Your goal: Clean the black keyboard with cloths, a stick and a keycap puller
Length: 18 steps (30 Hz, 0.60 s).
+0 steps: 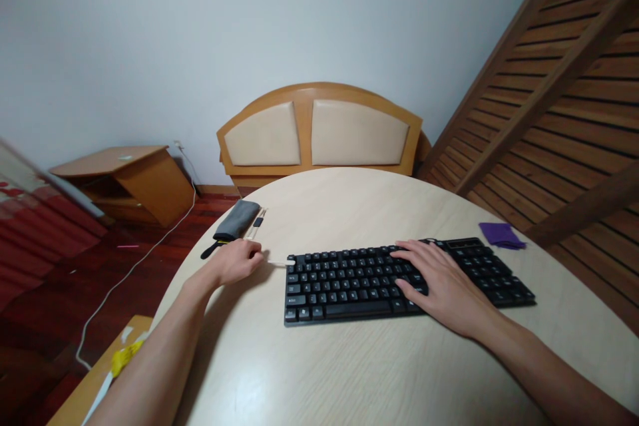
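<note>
The keyboard (344, 294) lies flat across the middle of the worktop (299, 376), slightly toward its right edge. To work well here, we should steady it with our right hand (442, 283), fingers spread wide over it, and guide the thin white stick (289, 263), held in the closed fingers of our left hand (238, 261), lightly over its far-left corner. It looks black, with pale lettering.

Wall (299, 20): softly lit, duller toward the corners
Tabletop (319, 366): bright, glaring at lower left, shadowed beside left arm (172, 339)
Floor (134, 279): dim
Curtain (44, 233): blurred, stretched
</note>
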### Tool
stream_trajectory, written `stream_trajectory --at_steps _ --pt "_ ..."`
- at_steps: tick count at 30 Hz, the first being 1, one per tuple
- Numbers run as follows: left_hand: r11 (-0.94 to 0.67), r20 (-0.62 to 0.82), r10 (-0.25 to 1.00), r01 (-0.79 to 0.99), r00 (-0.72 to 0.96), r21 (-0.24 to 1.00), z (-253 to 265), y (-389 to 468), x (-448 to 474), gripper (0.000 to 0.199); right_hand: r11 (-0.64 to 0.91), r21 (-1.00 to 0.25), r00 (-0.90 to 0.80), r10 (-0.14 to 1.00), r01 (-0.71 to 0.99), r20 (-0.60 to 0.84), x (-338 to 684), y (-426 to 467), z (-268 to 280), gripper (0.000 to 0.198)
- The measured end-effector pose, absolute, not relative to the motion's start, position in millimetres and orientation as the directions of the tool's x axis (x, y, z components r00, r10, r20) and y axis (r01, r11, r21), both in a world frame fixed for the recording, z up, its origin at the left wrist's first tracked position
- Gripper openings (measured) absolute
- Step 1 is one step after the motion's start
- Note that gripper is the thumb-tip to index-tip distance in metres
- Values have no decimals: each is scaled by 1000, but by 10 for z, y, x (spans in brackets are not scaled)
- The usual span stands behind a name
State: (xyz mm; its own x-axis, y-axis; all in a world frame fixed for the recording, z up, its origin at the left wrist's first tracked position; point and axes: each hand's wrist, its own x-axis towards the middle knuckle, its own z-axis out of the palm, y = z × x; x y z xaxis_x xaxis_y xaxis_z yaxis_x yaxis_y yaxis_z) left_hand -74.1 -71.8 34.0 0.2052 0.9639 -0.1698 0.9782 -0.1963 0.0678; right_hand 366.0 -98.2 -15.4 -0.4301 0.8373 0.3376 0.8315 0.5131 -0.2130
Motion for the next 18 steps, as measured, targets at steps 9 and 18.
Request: stream_trajectory --at_steps 9,18 --pt "-270 -114 950 947 292 174 337 -760 -582 33 507 -233 -416 841 830 347 3646 -993 -135 41" --pt "-372 5 918 855 398 361 259 -770 -543 37 517 -203 -433 833 832 345 3666 -992 -159 41"
